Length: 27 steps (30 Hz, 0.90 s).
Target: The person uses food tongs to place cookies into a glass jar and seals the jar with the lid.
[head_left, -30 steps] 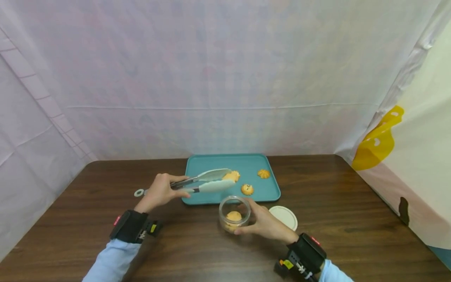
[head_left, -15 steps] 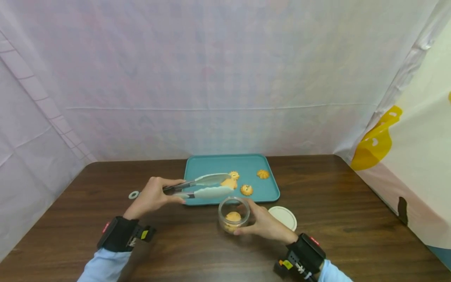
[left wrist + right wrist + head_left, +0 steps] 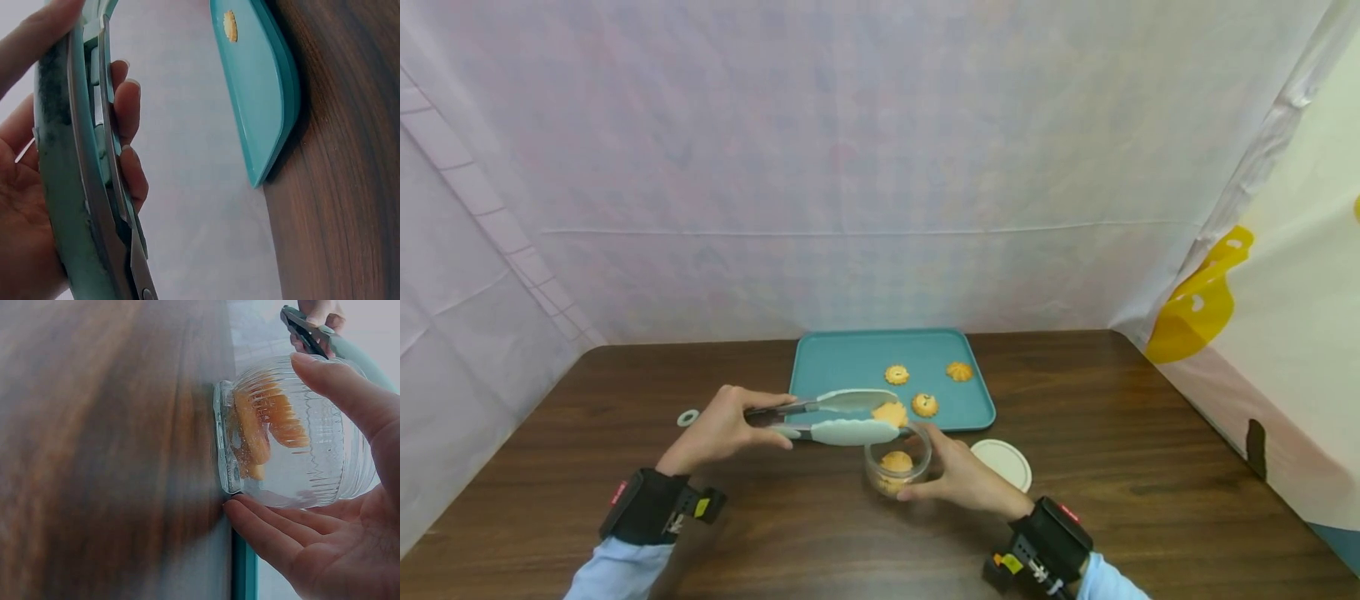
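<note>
My left hand (image 3: 722,427) grips a pair of tongs (image 3: 853,431) with pale green tips, thumb on one arm and fingers on the other. Between the tips a golden cookie (image 3: 891,413) is pinched, right at the far rim of a glass jar (image 3: 880,482). My right hand (image 3: 962,473) holds that jar from its right side, thumb in front and fingers behind. Through the ribbed glass in the right wrist view, several cookies (image 3: 253,428) show near the jar's base. The jar stands upright on the table.
Behind the jar lies a teal tray (image 3: 842,350) bearing three cookies: one near its middle (image 3: 897,374), one at right (image 3: 959,372), one in front (image 3: 925,405). A white round lid (image 3: 1003,463) rests on the wooden table (image 3: 820,533) beside my right hand. White cloth hangs behind.
My left hand has brought the tongs and the pinched cookie from over the tray down toward me, to the jar's rim. A tray cookie formerly overlapped now shows fully. The right hand stays put.
</note>
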Each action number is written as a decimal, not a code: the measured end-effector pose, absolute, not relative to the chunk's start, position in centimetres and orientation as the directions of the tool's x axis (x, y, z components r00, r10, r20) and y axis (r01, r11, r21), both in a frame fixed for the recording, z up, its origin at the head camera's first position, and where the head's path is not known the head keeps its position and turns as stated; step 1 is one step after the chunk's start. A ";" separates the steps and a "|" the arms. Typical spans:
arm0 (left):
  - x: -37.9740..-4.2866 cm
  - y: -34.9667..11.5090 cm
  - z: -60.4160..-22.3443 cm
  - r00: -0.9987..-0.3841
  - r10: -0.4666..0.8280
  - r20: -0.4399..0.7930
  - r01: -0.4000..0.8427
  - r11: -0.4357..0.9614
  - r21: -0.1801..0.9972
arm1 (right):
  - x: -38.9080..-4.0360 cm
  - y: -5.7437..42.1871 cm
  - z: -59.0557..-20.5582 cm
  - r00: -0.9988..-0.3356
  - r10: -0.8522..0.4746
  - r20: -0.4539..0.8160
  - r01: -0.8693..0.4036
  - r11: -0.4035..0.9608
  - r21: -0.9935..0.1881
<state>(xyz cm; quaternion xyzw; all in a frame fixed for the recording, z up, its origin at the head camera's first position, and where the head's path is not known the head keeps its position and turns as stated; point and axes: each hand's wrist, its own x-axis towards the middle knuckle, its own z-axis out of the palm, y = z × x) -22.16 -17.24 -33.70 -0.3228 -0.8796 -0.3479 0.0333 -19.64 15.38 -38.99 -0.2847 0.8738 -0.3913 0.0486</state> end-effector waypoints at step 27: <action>-22.6 -16.8 -34.6 -0.769 0.589 0.248 0.597 0.525 0.607 | -19.7 15.5 -38.9 -0.843 -0.518 0.146 -0.459 0.552 -0.696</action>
